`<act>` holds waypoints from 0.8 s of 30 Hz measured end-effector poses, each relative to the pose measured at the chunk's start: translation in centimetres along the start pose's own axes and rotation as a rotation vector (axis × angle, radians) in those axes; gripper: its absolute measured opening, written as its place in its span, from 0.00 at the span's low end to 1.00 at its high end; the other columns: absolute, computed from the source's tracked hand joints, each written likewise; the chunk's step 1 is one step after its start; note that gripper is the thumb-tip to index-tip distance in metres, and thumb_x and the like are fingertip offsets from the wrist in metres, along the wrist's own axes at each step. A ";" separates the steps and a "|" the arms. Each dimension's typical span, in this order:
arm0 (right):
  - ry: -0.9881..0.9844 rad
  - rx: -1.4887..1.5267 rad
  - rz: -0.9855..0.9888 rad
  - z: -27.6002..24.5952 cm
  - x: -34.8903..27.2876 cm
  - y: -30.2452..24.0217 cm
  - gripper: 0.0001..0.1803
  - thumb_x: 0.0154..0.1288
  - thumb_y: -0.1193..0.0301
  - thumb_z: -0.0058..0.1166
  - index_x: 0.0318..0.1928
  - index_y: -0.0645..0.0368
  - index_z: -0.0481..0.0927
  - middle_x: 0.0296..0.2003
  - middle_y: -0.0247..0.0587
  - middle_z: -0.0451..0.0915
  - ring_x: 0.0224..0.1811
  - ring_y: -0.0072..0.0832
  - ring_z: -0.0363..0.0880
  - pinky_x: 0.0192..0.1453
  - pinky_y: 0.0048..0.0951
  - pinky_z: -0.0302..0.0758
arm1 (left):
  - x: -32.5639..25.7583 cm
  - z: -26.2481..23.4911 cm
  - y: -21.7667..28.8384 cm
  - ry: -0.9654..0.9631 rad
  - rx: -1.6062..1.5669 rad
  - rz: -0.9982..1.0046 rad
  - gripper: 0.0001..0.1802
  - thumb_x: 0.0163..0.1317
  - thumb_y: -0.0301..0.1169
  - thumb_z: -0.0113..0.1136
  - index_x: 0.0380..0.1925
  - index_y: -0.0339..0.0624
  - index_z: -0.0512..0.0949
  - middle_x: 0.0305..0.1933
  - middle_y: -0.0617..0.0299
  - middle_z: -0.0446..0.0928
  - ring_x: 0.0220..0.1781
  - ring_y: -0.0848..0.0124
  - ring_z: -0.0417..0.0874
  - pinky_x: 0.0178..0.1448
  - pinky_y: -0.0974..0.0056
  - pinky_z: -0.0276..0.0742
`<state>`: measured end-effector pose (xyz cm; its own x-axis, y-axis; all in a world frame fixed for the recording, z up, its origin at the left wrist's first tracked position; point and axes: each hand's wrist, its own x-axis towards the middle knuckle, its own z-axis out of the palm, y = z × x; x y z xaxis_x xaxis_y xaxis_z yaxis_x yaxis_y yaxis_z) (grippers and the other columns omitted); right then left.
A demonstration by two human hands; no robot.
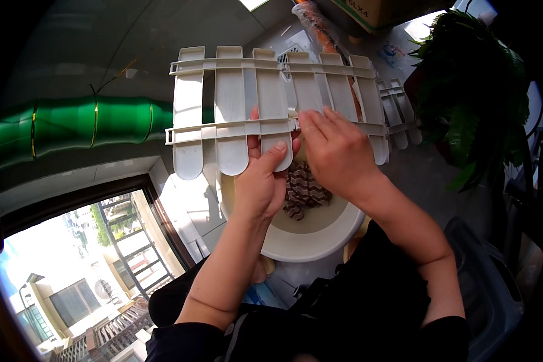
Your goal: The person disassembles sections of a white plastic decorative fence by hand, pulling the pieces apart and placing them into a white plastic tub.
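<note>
Left hand [260,181] clamps white picket-fence panel [235,111] at 12 o'clock | right hand [338,151] pinches its joining clip to a second panel [344,90] | risk: joint slips, panels dropping into white basin [320,241] at 6 o'clock.

A person's left hand [264,181] grips the lower edge of a white plastic picket-fence panel [235,114], thumb pressed on a slat, while the right hand [335,148] pinches the joint where a second fence panel [344,90] meets it, above a white basin [311,238] holding patterned cloth [304,190], beside a green plant [470,90].
</note>
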<state>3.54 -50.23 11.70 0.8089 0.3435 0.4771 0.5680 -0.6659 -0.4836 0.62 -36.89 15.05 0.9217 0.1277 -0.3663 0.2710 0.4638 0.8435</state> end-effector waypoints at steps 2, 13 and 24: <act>-0.030 0.061 0.057 -0.5 0.3 -0.3 0.19 0.50 0.77 0.52 0.45 0.67 0.75 0.42 0.50 0.77 0.45 0.46 0.77 0.49 0.37 0.74 | 0.1 -0.1 -0.2 0.029 -0.097 -0.059 0.34 0.59 0.15 0.45 0.65 0.50 0.54 0.63 0.56 0.61 0.62 0.61 0.67 0.61 0.62 0.71; 0.145 0.280 0.053 -2.5 1.2 0.4 0.22 0.50 0.72 0.56 0.48 0.64 0.73 0.43 0.48 0.76 0.47 0.44 0.74 0.49 0.38 0.72 | 0.4 -1.6 1.0 -0.019 -0.183 -0.045 0.32 0.60 0.16 0.44 0.63 0.54 0.56 0.62 0.51 0.63 0.63 0.55 0.66 0.60 0.64 0.73; 0.289 0.246 0.062 -1.7 4.6 3.8 0.35 0.43 0.59 0.65 0.53 0.58 0.70 0.49 0.45 0.71 0.54 0.44 0.67 0.60 0.44 0.63 | -2.8 -4.5 0.2 -0.048 0.024 -0.009 0.34 0.60 0.20 0.52 0.65 0.53 0.56 0.62 0.61 0.63 0.61 0.60 0.69 0.58 0.60 0.73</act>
<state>9.15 -52.31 13.35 0.7869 0.0830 0.6115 0.5669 -0.4887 -0.6632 -3.16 -33.27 14.47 0.9312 0.0817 -0.3552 0.2851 0.4438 0.8496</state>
